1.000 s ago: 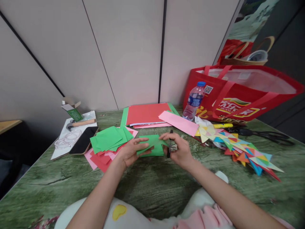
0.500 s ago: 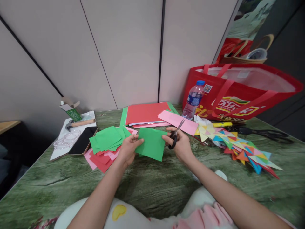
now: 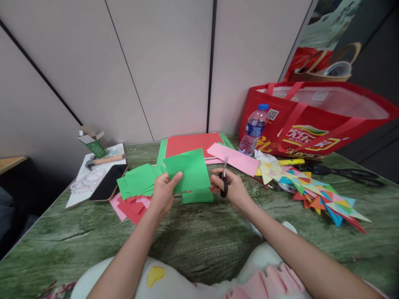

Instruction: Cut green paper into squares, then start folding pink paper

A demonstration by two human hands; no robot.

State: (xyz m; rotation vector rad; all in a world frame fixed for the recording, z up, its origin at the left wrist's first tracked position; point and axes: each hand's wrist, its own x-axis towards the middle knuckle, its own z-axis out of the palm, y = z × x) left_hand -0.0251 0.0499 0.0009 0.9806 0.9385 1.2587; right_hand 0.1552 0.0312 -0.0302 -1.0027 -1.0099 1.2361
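A sheet of green paper [image 3: 188, 170] is pinched along its left side by my left hand [image 3: 164, 191], thumb on top. My right hand [image 3: 231, 187] has a pair of black-handled scissors [image 3: 224, 180] hooked on it, blades pointing up, and its fingertips are at the sheet's lower right corner. Beneath the raised sheet, more green paper [image 3: 198, 197] lies on the table. Left of my left hand is a pile of green pieces [image 3: 139, 180], resting over red and pink pieces [image 3: 132, 209].
Behind are large red sheets [image 3: 187, 143] and a pink strip [image 3: 233, 159]. A water bottle [image 3: 253, 132], a red bag [image 3: 299, 120] and folded coloured paper [image 3: 311, 187] stand or lie to the right. At left are a phone [image 3: 109, 182], a hammer [image 3: 107, 160] and a small box [image 3: 95, 143].
The green sheet has been raised and tilted, moving slightly left, uncovering green paper on the table. The scissors have turned more upright with my right hand.
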